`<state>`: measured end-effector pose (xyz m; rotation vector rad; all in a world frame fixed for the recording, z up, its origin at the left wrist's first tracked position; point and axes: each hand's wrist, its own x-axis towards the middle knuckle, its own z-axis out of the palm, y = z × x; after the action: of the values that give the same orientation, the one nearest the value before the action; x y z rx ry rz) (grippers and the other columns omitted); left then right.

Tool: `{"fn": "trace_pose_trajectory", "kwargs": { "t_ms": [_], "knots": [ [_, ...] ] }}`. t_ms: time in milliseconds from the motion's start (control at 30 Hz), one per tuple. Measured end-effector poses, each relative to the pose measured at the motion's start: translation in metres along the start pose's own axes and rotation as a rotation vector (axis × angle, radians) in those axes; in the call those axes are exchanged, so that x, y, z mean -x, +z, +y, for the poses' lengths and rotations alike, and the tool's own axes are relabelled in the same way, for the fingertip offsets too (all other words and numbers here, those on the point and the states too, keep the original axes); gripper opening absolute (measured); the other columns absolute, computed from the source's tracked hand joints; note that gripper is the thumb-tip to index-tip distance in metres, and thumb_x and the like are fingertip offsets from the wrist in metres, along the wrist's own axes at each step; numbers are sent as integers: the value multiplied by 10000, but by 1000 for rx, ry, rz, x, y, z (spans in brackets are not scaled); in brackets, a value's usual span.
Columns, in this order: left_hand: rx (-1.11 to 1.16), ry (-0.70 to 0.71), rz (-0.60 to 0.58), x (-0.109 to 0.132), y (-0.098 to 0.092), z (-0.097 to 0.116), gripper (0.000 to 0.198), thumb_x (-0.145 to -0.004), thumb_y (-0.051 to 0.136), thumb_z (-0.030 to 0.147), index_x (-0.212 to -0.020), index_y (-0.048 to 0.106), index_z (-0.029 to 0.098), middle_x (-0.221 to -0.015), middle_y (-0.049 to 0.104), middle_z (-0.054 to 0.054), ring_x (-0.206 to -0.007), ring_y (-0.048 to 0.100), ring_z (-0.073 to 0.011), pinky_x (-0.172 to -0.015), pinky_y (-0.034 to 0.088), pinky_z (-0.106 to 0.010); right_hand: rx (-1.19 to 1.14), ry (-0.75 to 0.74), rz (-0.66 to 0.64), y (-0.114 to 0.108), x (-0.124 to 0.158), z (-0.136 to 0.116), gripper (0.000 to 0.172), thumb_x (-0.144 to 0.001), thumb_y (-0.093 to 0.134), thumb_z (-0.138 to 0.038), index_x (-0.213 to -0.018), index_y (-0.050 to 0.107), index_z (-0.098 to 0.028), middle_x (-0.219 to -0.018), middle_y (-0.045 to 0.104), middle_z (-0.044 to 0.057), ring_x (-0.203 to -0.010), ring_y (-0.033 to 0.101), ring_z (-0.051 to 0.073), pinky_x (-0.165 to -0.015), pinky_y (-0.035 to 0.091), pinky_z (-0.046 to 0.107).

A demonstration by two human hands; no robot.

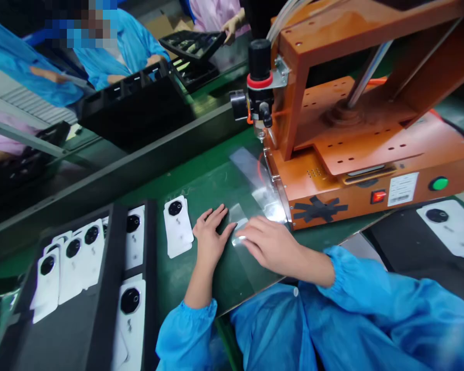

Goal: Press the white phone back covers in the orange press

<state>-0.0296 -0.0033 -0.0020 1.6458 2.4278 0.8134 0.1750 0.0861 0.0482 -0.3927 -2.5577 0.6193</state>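
Note:
On the green table, my left hand [211,234] lies with its fingers spread, its thumb near a clear plastic sheet [237,214]. Beside it my right hand [268,242] has its fingers bent and pinched on a small clear film [238,240] at the sheet. A short stack of white phone back panels [179,229], each with a round black camera area, rests just left of my left hand. Another long clear strip [247,165] lies farther back, close to the orange machine.
An orange press machine [332,190] stands at the right. Black trays [112,247] with white panels are at the left. More white panels [454,226] lie on a dark surface at the right. Co-workers in blue and pink sit beyond the metal rail [112,165].

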Motion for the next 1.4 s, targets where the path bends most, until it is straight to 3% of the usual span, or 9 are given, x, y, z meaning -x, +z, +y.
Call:
{"fn": "trace_pose_trajectory", "kwargs": {
  "t_ms": [200,433,600,833,1067,1133,1200,1300,1400],
  "knots": [
    [117,-46,36,-2,0,3,336,-833,777,357,-1158,728,289,-1296,721,-25,-1303,513,-306,-1141,339,-540,182,51,-49,40,-64,29,188,-966,589,-135,-1132,674,-160,-1110,674,103,-1018,569,248,-870,400,408],
    [162,-92,105,-3,-1,6,210,-822,778,298,-1015,706,260,-1118,765,-27,-1242,565,-293,-1110,355,-525,176,-62,-30,52,-57,40,195,-1011,567,-202,-1169,681,-215,-1041,696,67,-1003,541,232,-866,344,392],
    [149,-91,78,-4,-1,7,166,-867,717,295,-1033,726,288,-1174,764,-6,-1260,562,-286,-1110,350,-517,291,-140,-44,51,-60,35,224,-1049,462,-185,-1103,680,-183,-1081,685,86,-1057,533,248,-905,350,416],
    [-74,50,-125,1,-8,7,632,-865,706,483,-1446,538,304,-1572,488,-59,-1461,386,-342,-1136,284,-564,435,-126,-42,27,-37,20,147,-985,525,-167,-963,669,-143,-1119,682,143,-1055,549,295,-867,390,450],
    [-49,144,-151,-13,-16,13,743,-886,647,607,-1510,453,253,-1666,313,-134,-1505,322,-361,-1170,293,-562,216,-20,255,-18,19,-7,84,-880,635,-143,-945,626,-195,-1033,681,93,-930,598,255,-770,438,409],
    [-87,15,-105,-19,-31,8,681,-940,578,580,-1530,411,286,-1660,327,-119,-1493,364,-303,-1173,332,-494,98,28,279,-23,24,-8,106,-869,655,-142,-944,621,-209,-1003,667,80,-907,607,240,-783,470,402],
    [-215,-259,-44,-24,-52,-5,580,-989,492,537,-1504,433,278,-1578,447,-137,-1439,448,-275,-1142,387,-449,-11,49,279,-23,27,-8,115,-880,657,-141,-956,624,-222,-988,657,71,-907,616,231,-801,496,400],
    [-390,-632,-17,-29,-78,-35,582,-900,605,569,-1288,588,135,-1300,625,-270,-1240,607,-402,-999,482,-547,-179,50,238,-21,28,-11,110,-916,626,-137,-968,636,-234,-982,648,64,-912,624,216,-810,524,385],
    [-434,-768,-55,-31,-90,-56,621,-704,783,625,-1034,645,117,-1087,695,-289,-1052,673,-460,-866,525,-574,-321,73,202,-16,27,-16,99,-945,601,-152,-974,650,-233,-999,647,62,-933,632,204,-824,537,364]
  ]
}}
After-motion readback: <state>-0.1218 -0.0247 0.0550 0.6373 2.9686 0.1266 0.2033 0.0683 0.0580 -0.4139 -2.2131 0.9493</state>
